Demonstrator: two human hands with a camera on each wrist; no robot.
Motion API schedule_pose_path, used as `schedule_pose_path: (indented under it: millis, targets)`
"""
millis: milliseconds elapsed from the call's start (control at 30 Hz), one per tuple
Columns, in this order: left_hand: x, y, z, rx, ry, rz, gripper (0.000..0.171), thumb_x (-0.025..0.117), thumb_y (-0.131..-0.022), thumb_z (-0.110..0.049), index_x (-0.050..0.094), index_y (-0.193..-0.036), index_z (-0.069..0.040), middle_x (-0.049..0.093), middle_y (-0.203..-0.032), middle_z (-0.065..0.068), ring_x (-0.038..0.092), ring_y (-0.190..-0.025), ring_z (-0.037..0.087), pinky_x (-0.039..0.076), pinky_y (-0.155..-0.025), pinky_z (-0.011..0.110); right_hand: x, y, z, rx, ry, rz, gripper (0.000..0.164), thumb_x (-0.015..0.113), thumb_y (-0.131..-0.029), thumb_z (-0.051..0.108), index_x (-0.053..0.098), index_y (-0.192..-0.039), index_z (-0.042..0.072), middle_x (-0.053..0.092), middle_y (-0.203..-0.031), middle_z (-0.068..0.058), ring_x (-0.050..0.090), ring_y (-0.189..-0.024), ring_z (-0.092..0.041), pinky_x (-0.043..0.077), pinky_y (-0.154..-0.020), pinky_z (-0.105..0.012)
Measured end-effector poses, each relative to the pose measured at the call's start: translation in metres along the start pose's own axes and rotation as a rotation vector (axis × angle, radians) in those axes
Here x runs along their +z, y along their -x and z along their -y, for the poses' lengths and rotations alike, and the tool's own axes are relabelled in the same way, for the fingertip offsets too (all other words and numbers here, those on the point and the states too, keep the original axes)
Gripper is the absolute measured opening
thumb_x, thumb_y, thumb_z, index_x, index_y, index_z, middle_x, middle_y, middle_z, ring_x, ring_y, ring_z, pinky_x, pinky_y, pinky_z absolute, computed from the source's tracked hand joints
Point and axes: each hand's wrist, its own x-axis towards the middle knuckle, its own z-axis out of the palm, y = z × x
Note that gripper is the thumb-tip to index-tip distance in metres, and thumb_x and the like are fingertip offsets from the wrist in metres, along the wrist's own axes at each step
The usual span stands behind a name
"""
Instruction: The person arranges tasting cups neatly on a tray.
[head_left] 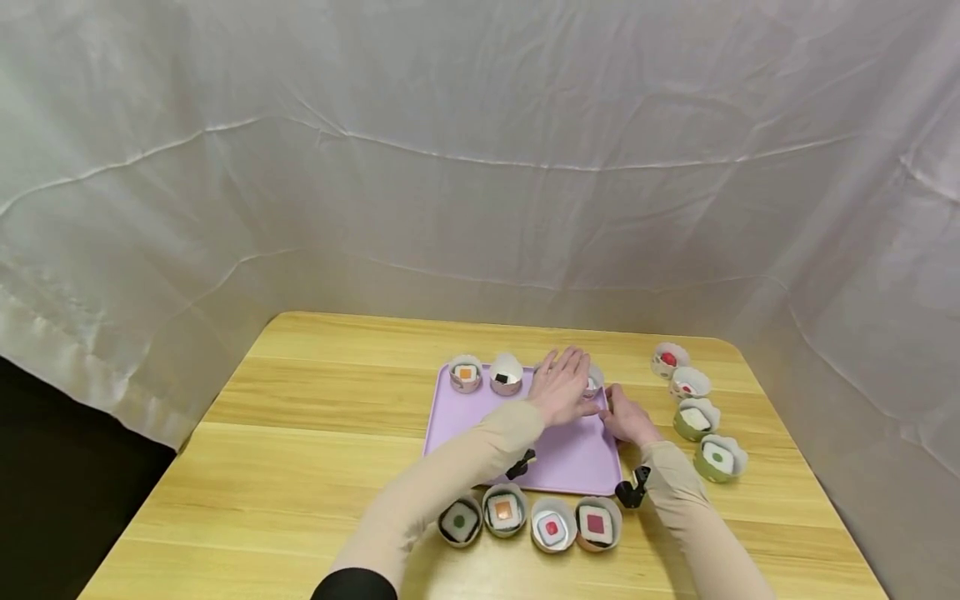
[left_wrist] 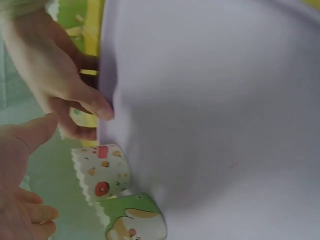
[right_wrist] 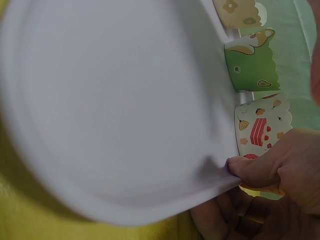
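The shallow lilac tray (head_left: 573, 467) lies on the wooden table with paper baking cups along its far edge. My right hand (head_left: 628, 419) grips its right rim, thumb over the edge and fingers outside and below it, as the right wrist view shows. Above the far right cups, my left hand (head_left: 562, 390) is stretched out with straight, spread fingers, holding nothing. It partly covers a white patterned cup (right_wrist: 261, 125) and a green cup with an animal print (right_wrist: 255, 62). Left of these stand a cup with an orange-centred square piece (head_left: 465, 374) and one with a black piece (head_left: 506, 377).
Along the tray's near side stand several filled cups, among them one with a red-centred piece (head_left: 595, 524). Several more line the table's right side, including a green cup (head_left: 720, 459). A pale cloth (head_left: 525, 233) hangs behind the table (head_left: 315, 417).
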Motion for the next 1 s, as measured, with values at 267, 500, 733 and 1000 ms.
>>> schedule_pose_path:
  millis: [267,500,733,1000]
  targets:
    - [-0.022,0.024,0.01,0.009,0.092,-0.042,0.089,0.064,-0.093,-0.055,0.028,-0.157,-0.007,0.032,-0.164,0.011,0.03,-0.153,0.026,0.02,-0.131,0.042,0.001,-0.001,-0.001,0.018,0.013,0.009,0.037,0.049,-0.1,0.008,0.036,-0.13,-0.008,0.061,-0.105,-0.034,0.065,-0.077,-0.033,0.058,-0.06,-0.037]
    - [-0.042,0.045,0.031,0.021,0.184,-0.079,0.084,0.067,-0.093,-0.049,0.031,-0.156,-0.006,0.04,-0.159,0.014,0.039,-0.146,0.032,0.029,-0.128,0.045,0.001,-0.003,-0.001,0.041,-0.011,0.03,0.038,0.047,-0.101,0.009,0.033,-0.133,-0.007,0.058,-0.111,-0.035,0.065,-0.082,-0.035,0.059,-0.058,-0.036]
    - [-0.057,0.067,0.064,-0.023,0.331,-0.072,0.081,0.068,-0.095,-0.043,0.033,-0.153,0.001,0.047,-0.147,0.022,0.046,-0.135,0.037,0.042,-0.118,0.049,0.0,-0.002,0.001,0.041,0.001,0.035,0.039,0.047,-0.101,0.009,0.033,-0.134,-0.007,0.057,-0.113,-0.035,0.064,-0.086,-0.036,0.059,-0.061,-0.036]
    - [-0.064,0.092,0.109,-0.191,0.44,-0.068,0.077,0.068,-0.095,-0.037,0.034,-0.152,0.002,0.049,-0.138,0.026,0.048,-0.132,0.044,0.046,-0.114,0.055,-0.001,-0.002,0.002,0.046,0.01,0.037,0.039,0.047,-0.101,0.009,0.034,-0.135,-0.006,0.057,-0.115,-0.035,0.063,-0.093,-0.038,0.059,-0.068,-0.04]
